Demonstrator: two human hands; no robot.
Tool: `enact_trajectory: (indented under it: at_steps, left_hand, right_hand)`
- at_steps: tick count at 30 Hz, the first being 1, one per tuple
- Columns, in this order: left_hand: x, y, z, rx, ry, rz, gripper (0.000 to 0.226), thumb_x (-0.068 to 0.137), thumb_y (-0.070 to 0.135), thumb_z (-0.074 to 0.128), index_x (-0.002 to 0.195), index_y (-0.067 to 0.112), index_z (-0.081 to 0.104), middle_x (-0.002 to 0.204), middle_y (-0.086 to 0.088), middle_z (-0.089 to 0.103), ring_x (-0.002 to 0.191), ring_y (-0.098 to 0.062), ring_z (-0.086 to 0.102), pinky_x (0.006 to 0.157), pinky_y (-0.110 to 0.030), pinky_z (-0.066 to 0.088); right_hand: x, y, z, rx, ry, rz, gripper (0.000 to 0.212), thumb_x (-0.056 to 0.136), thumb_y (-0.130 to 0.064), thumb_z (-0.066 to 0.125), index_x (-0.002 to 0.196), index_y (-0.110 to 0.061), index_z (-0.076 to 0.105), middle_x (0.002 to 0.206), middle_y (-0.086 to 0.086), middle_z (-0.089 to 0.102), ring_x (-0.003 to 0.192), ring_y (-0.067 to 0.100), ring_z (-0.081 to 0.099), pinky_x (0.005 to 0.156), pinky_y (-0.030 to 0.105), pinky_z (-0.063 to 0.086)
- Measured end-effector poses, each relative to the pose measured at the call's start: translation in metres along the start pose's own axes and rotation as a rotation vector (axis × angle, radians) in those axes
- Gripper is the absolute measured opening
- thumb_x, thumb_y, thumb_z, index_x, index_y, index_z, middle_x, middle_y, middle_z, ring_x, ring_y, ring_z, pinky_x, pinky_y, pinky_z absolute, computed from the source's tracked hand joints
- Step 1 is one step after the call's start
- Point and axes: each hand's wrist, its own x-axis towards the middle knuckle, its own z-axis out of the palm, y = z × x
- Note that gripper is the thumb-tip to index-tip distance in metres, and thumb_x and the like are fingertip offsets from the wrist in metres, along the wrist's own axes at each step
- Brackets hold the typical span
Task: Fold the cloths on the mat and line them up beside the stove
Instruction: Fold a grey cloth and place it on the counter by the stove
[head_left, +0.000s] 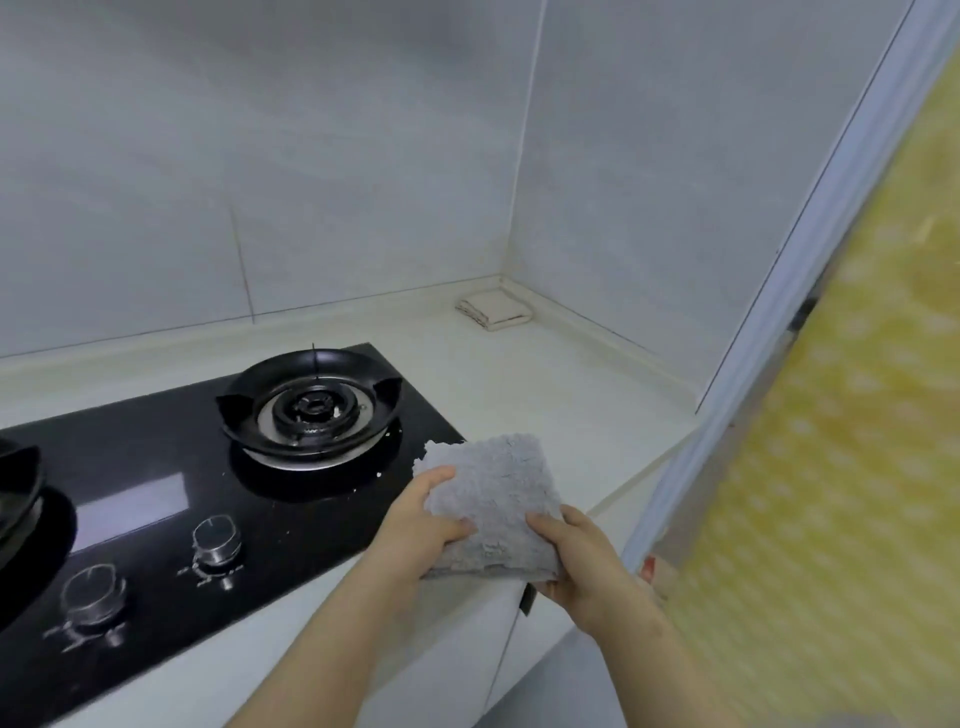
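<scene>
A folded grey fluffy cloth (493, 493) is held over the counter's front edge, just right of the black glass stove (156, 467). My left hand (421, 525) grips its left side, thumb on top. My right hand (582, 561) grips its near right corner, fingers curled under. A folded cream cloth (496, 310) lies flat in the far corner of the white counter (545, 395), against the wall. No mat is in view.
The stove has a round burner (311, 408) and two knobs (215, 540) at its front. Tiled walls close the counter at the back and right. A pale door frame (769, 338) and yellow dotted surface (841, 441) stand at the right. White cabinet fronts lie below.
</scene>
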Motion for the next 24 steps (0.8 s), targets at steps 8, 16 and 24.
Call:
enact_trajectory:
  at_steps: [8, 16, 24]
  left_hand:
    - [0.150, 0.047, 0.023, 0.011, 0.079, 0.087, 0.048, 0.083, -0.004, 0.062, 0.112, 0.032, 0.050, 0.105, 0.001, 0.052, 0.074, -0.012, 0.054, 0.053, -0.011, 0.045]
    - [0.255, 0.041, 0.040, -0.043, 0.243, 0.099, 0.063, 0.086, -0.011, 0.048, 0.130, 0.033, 0.040, 0.127, -0.002, 0.051, 0.097, -0.014, 0.056, 0.063, -0.018, 0.047]
    - [0.345, 0.034, 0.059, -0.120, 0.395, -0.017, 0.062, 0.086, -0.013, 0.042, 0.131, 0.029, 0.040, 0.127, -0.006, 0.053, 0.096, -0.020, 0.060, 0.064, -0.025, 0.050]
  right_hand:
    - [0.131, -0.083, 0.006, -0.008, -0.027, -0.070, 0.012, 0.091, -0.012, 0.057, 0.102, -0.014, 0.060, 0.100, 0.009, 0.068, 0.088, 0.027, 0.065, 0.066, 0.033, 0.053]
    - [0.258, -0.114, 0.009, -0.103, -0.087, 0.028, 0.023, 0.092, -0.013, 0.055, 0.115, -0.010, 0.056, 0.106, 0.010, 0.065, 0.089, 0.026, 0.063, 0.066, 0.032, 0.052]
    - [0.364, -0.135, -0.004, -0.286, -0.244, 0.057, 0.019, 0.088, -0.005, 0.053, 0.100, -0.019, 0.055, 0.094, 0.002, 0.061, 0.079, 0.015, 0.057, 0.069, 0.025, 0.043]
